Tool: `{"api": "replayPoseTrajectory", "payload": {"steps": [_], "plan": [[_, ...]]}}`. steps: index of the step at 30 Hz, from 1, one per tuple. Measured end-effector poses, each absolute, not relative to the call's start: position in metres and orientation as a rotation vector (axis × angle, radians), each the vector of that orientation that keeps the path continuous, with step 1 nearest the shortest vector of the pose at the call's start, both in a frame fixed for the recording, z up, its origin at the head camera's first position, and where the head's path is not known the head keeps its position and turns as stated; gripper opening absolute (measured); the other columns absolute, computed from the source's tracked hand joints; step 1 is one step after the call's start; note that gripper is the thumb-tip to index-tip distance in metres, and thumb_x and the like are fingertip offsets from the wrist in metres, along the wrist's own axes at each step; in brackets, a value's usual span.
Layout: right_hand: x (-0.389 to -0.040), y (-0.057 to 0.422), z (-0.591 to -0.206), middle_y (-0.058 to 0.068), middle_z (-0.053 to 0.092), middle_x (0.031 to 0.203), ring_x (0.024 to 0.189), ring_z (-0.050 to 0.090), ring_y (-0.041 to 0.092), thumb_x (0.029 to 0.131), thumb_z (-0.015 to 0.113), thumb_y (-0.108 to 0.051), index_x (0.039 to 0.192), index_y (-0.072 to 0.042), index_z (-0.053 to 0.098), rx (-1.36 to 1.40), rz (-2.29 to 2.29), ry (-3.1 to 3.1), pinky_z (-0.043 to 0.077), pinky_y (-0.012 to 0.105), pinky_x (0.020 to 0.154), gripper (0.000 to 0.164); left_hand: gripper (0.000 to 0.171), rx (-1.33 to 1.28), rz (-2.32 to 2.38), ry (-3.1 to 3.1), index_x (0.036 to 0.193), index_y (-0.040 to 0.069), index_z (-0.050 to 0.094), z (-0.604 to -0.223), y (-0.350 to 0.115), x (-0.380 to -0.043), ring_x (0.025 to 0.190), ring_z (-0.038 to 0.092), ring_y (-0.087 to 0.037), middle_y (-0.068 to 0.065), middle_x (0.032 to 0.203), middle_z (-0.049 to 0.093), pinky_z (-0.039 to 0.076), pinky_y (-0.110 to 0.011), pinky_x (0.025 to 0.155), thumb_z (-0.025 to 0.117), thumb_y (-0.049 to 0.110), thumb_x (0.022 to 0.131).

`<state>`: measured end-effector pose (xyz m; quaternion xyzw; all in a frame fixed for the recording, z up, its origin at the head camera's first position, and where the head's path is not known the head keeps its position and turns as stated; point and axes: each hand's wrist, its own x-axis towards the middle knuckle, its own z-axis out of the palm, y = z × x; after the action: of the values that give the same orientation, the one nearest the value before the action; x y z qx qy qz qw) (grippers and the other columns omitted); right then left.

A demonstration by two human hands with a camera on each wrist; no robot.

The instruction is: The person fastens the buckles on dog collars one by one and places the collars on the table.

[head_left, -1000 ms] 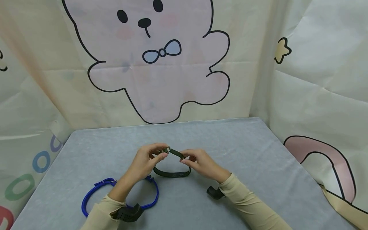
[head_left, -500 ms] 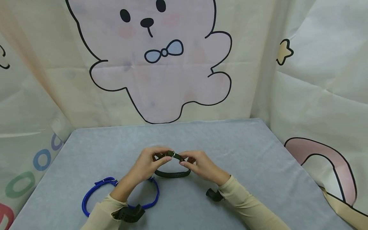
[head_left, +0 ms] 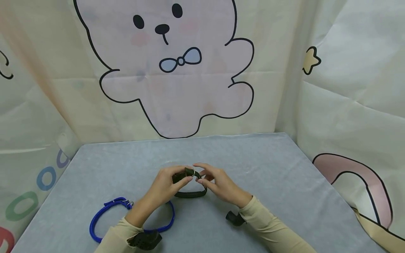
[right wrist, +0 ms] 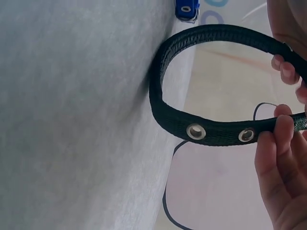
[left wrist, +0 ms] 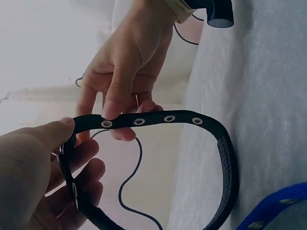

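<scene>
A dark green collar (head_left: 191,194), closed into a loop, is held up between both hands, its lower curve at the tabletop. Metal eyelets line its strap (left wrist: 153,118). My left hand (head_left: 166,182) grips the buckle end, with the thumb on top and fingers curled behind the metal parts (left wrist: 75,195). Close to it, my right hand (head_left: 223,184) pinches the strap between thumb and fingers beside an eyelet, as the left wrist view shows. The buckle's exact fastening is partly hidden by the fingers. A blue collar (head_left: 96,221) lies at the left, partly behind the left forearm.
A grey cloth-covered table (head_left: 269,165) stretches under the hands. Printed fabric walls (head_left: 177,105) stand at its back and sides. Black wrist devices (head_left: 145,240) are on both forearms.
The hands have drawn closer together. The strap's free stretch between them has shortened, and the collar's loop looks narrower. The blue collar stays in place.
</scene>
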<state>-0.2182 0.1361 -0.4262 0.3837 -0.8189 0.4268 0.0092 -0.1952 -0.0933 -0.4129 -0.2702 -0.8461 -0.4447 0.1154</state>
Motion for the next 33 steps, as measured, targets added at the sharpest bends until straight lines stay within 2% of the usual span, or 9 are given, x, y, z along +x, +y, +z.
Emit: {"api": "replayPoseTrajectory", "payload": {"steps": [5, 11, 19, 25, 27, 31, 33], "plan": [[-0.2162, 0.1322, -0.4269, 0.011, 0.075, 0.108, 0.082, 0.073, 0.028, 0.102, 0.060, -0.015, 0.149, -0.011, 0.047, 1.225, 1.382, -2.514, 0.056, 0.026, 0.073, 0.049, 0.026, -0.727, -1.349, -2.459, 0.117, 0.014, 0.071, -0.4136, -0.0910, -0.1942, 0.066, 0.059, 0.001, 0.003, 0.089, 0.077, 0.049, -0.022, 0.058, 0.075, 0.022, 0.092], [-0.2147, 0.1295, -0.4277, 0.010, 0.074, 0.106, 0.082, 0.072, 0.027, 0.102, 0.060, -0.014, 0.148, -0.012, 0.048, 1.223, 1.408, -2.524, 0.056, 0.026, 0.073, 0.048, 0.014, -0.736, -1.347, -2.474, 0.105, 0.021, 0.072, -0.4137, -0.0895, -0.1943, 0.059, 0.050, 0.000, 0.008, 0.080, 0.069, 0.045, -0.023, 0.053, 0.076, 0.023, 0.092], [-0.2129, 0.1300, -0.4291, 0.011, 0.073, 0.113, 0.086, 0.072, 0.027, 0.102, 0.061, -0.013, 0.147, -0.013, 0.051, 1.225, 1.444, -2.525, 0.057, 0.026, 0.077, 0.046, 0.015, -0.762, -1.280, -2.580, 0.099, 0.013, 0.074, -0.4142, -0.0872, -0.1930, 0.059, 0.048, 0.001, 0.001, 0.081, 0.070, 0.045, -0.022, 0.052, 0.076, 0.025, 0.091], [-0.2138, 0.1304, -0.4313, 0.009, 0.072, 0.112, 0.085, 0.068, 0.010, 0.102, 0.061, -0.016, 0.146, -0.013, 0.052, 1.241, 1.518, -2.522, 0.057, 0.028, 0.077, 0.045, 0.012, -0.777, -1.279, -2.591, 0.098, 0.012, 0.074, -0.4162, -0.0865, -0.1921, 0.061, 0.050, 0.001, 0.001, 0.082, 0.070, 0.046, -0.022, 0.055, 0.076, 0.022, 0.091], [-0.2134, 0.1304, -0.4315, 0.008, 0.073, 0.110, 0.085, 0.068, 0.007, 0.102, 0.061, -0.019, 0.145, -0.013, 0.053, 1.228, 1.539, -2.526, 0.057, 0.028, 0.077, 0.044, 0.011, -0.787, -1.271, -2.588, 0.098, 0.012, 0.074, -0.4176, -0.0861, -0.1923, 0.062, 0.050, 0.002, 0.001, 0.083, 0.071, 0.046, -0.021, 0.056, 0.077, 0.020, 0.091], [-0.2123, 0.1296, -0.4316, 0.009, 0.074, 0.109, 0.085, 0.068, 0.010, 0.102, 0.062, -0.024, 0.141, -0.012, 0.057, 1.178, 1.556, -2.539, 0.057, 0.028, 0.077, 0.042, 0.012, -0.792, -1.235, -2.609, 0.099, 0.011, 0.074, -0.4200, -0.0851, -0.1924, 0.063, 0.050, 0.002, 0.001, 0.082, 0.071, 0.046, -0.021, 0.056, 0.077, 0.019, 0.091], [-0.2125, 0.1293, -0.4321, 0.010, 0.074, 0.108, 0.085, 0.070, 0.017, 0.102, 0.062, -0.023, 0.139, -0.010, 0.059, 1.163, 1.560, -2.533, 0.057, 0.027, 0.076, 0.039, 0.014, -0.792, -1.208, -2.631, 0.101, 0.011, 0.074, -0.4193, -0.0842, -0.1921, 0.063, 0.050, 0.002, 0.002, 0.083, 0.071, 0.046, -0.020, 0.056, 0.077, 0.020, 0.090]]}}
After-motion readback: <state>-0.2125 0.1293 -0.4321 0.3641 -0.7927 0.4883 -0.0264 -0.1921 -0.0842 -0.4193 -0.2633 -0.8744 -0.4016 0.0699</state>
